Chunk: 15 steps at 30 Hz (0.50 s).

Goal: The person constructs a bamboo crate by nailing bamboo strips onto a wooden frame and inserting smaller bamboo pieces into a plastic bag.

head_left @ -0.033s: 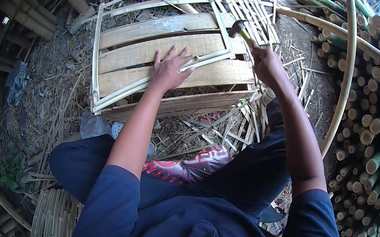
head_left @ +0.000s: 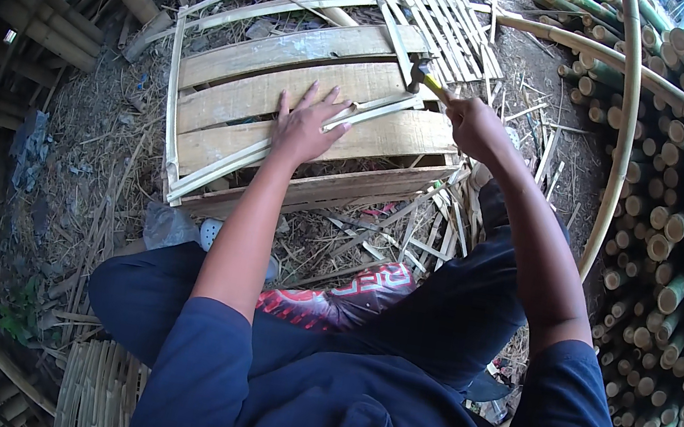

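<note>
My left hand (head_left: 308, 128) lies with fingers spread on a wooden slatted crate (head_left: 237, 112), pressing across the near strip of a thin bamboo frame (head_left: 224, 165). This four-sided frame rests on top of the crate, its far side reaching past the crate's back edge. My right hand (head_left: 476, 127) is closed round the yellow handle of a hammer (head_left: 434, 86). The dark hammer head is down at the frame's near right corner, seemingly touching it. Whether a nail sits beneath the head cannot be seen.
Cut bamboo poles (head_left: 676, 220) are stacked high on the right, behind an upright bamboo pole (head_left: 618, 151). A small slatted panel (head_left: 445, 27) lies beyond the crate. Loose strips and shavings (head_left: 425, 228) litter the ground. A clear plastic bag (head_left: 169, 227) sits near my left knee.
The hammer in my right hand has come down from just above the frame to its near right corner. My left hand has stayed in place.
</note>
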### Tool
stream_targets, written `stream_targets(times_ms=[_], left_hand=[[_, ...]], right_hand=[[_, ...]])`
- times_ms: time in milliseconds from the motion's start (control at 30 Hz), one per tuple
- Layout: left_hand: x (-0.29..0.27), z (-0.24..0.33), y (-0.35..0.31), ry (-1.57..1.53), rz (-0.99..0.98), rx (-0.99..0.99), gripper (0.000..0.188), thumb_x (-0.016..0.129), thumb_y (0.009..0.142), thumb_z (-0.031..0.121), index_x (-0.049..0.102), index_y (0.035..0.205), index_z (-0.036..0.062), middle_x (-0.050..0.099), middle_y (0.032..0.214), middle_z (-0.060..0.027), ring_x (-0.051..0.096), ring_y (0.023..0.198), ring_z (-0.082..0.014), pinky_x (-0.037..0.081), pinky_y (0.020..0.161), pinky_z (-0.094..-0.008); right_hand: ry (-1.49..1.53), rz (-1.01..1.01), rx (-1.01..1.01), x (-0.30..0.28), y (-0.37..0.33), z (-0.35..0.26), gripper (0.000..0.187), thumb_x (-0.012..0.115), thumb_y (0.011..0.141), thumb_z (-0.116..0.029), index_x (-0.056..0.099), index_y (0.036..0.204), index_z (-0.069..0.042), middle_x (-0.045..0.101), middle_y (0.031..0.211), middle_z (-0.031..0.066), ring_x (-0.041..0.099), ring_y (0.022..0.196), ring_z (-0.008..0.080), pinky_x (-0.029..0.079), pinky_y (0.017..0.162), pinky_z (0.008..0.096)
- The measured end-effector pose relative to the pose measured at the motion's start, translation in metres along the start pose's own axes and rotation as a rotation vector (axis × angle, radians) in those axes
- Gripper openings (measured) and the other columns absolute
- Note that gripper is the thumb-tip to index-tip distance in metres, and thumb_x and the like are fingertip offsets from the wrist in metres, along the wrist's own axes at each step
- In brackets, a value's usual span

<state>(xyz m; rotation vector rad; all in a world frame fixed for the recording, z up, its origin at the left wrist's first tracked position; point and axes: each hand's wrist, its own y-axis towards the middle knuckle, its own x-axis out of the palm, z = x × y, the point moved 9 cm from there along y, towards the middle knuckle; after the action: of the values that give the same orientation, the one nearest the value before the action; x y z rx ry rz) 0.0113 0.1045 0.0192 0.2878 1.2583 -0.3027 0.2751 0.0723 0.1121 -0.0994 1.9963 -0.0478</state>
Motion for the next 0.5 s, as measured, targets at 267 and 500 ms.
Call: stream_targets(times_ms=[267, 500], left_hand=[[0.0, -0.004, -0.001, -0.003, -0.012, -0.006, 0.048, 0.055, 0.099, 0.059, 0.058, 0.145, 0.0424, 0.041, 0.163, 0.0107, 0.028, 0.156, -0.0208, 0.007, 0.128, -0.0612], [0.0, -0.001, 0.001, 0.001, -0.01, -0.004, 0.048, 0.055, 0.099, 0.059, 0.058, 0.144, 0.0425, 0.041, 0.163, 0.0104, 0.029, 0.156, -0.0212, 0.008, 0.127, -0.0614]], right_hand=[[0.11, -0.031, 0.167, -0.012, 0.003, 0.009, 0.029, 0.056, 0.099, -0.009, 0.071, 0.123, -0.006, 0.071, 0.092, 0.0236, 0.07, 0.079, 0.0313, 0.053, 0.076, 0.0439], [0.055, 0.004, 0.097, -0.002, 0.015, 0.014, 0.03, 0.057, 0.096, -0.008, 0.074, 0.121, -0.009, 0.072, 0.091, 0.022, 0.071, 0.078, 0.0318, 0.053, 0.073, 0.0431]])
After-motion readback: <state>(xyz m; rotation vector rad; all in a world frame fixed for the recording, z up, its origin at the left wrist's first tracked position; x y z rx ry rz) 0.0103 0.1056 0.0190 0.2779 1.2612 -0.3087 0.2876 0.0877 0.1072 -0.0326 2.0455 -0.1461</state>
